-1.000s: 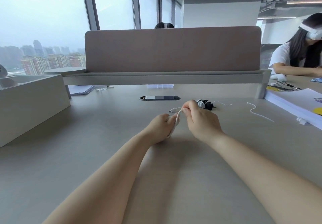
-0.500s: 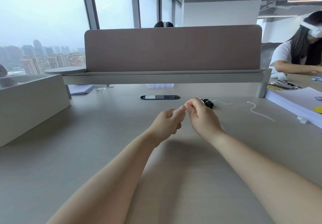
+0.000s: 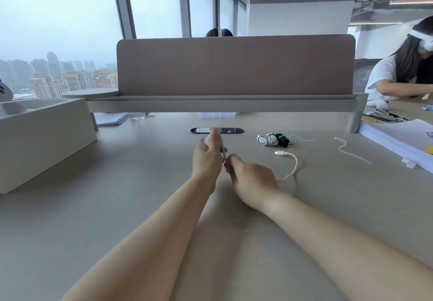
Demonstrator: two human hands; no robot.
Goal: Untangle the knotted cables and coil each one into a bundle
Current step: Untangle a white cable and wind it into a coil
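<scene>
Head camera, looking forward and down across a wide grey-beige desk [image 3: 117, 207], with a dark oval cable port [image 3: 230, 130] set into it as the reference point. Just in front of that port, the person's left hand [image 3: 206, 160] is raised with its fingers curled round a small wound portion of a soft white charging cable [image 3: 296, 162]; white loops show near its fingertips. Just right of and nearer than the left hand, almost touching it, the right hand [image 3: 253, 179] pinches the same cable between thumb and fingertips, a short taut stretch running up between the two hands. The unwound remainder lies on the desk to the right of the port: it emerges from behind the right hand, curves away and ends in a white plug [image 3: 280, 153] whose tip points left, back toward the port. So the slack lies to the right of both grips and the right hand is nearer to it; it likely feeds the next turn onto the coil held by the left. Further right of the port rests a cluster of three finished bundles [image 3: 273, 139], two white and one black, and beyond them a thin white wire [image 3: 356, 157] lies loose and uncoiled, probably awaiting its turn.
</scene>
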